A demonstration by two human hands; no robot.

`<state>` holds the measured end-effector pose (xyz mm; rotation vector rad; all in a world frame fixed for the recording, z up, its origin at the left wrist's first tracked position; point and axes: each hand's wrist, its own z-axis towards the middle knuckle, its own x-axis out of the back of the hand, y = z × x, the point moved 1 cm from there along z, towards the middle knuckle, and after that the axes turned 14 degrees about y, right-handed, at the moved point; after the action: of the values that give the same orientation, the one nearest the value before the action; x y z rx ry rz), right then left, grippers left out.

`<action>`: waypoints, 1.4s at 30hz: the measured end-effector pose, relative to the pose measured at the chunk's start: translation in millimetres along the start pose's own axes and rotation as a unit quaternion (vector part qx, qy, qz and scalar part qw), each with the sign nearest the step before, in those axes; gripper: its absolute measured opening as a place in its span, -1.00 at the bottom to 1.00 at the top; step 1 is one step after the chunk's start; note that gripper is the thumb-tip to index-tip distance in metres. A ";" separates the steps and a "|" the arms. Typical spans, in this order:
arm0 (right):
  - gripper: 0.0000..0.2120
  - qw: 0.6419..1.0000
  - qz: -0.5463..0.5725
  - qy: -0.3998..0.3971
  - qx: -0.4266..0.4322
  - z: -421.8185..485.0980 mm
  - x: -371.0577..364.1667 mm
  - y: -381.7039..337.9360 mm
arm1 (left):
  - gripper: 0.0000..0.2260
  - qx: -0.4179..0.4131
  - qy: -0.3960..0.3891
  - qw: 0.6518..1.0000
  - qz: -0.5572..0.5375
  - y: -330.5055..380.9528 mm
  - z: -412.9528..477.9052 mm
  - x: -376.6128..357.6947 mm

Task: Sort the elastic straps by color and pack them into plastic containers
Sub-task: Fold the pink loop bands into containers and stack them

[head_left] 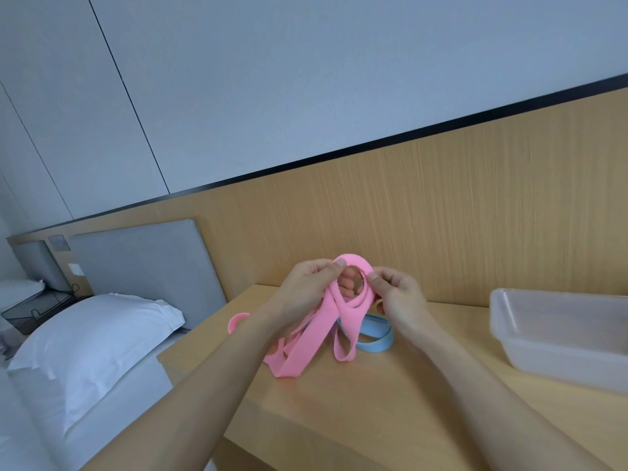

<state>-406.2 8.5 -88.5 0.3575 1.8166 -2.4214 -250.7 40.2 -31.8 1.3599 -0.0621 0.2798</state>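
Both hands hold a tangle of pink elastic straps [314, 329] just above the wooden table [390, 402]. My left hand [307, 283] pinches the top loop from the left, and my right hand [399, 294] pinches it from the right. The pink loops hang down and their lower ends rest on the table. A blue strap [377, 338] lies on the table behind and under the pink ones, below my right hand. Another pink strap end [236, 321] shows to the left of my left forearm. A clear plastic container [557, 334] stands at the right.
A wooden wall panel [441, 215] rises behind the table. To the left, lower than the table, is a bed with a white pillow [91, 338] and a grey headboard [142, 260]. A black wire basket [37, 305] sits at the far left.
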 end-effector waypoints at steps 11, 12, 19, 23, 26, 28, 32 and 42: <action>-0.63 0.995 -0.028 0.086 -0.031 15.6 5.7 20.5 | -0.81 0.050 0.171 0.975 0.130 -21.8 21.8 49.4; -0.62 0.996 -0.027 0.085 -0.033 15.3 5.5 21.1 | -0.81 0.051 0.175 0.973 0.142 -26.2 22.1 54.4; -0.63 0.996 -0.041 0.074 -0.039 12.0 6.4 23.3 | -0.61 0.099 0.007 0.947 0.307 -46.9 8.8 75.6; -0.65 0.996 -0.040 0.069 -0.035 9.3 6.1 22.1 | -0.71 0.088 0.015 0.938 0.334 -62.3 5.2 79.6; -0.66 0.996 -0.049 0.064 -0.032 9.2 5.5 23.6 | -0.66 0.098 -0.012 0.942 0.322 -64.1 2.1 84.0; -0.67 0.996 -0.051 0.064 -0.031 9.5 5.8 24.9 | -0.64 0.101 -0.016 0.947 0.305 -61.9 0.7 85.5; -0.67 0.996 -0.048 0.069 -0.031 10.5 5.9 25.4 | -0.70 0.085 -0.032 0.939 0.331 -63.9 -2.3 84.0; -0.67 0.996 -0.047 0.067 -0.033 8.0 6.1 22.8 | -0.96 0.032 0.036 0.945 0.325 -70.2 3.8 79.7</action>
<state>-408.3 -5.3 -109.2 0.4495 2.0060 -2.4456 -157.0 36.7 -81.7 1.3611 -0.4486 0.8909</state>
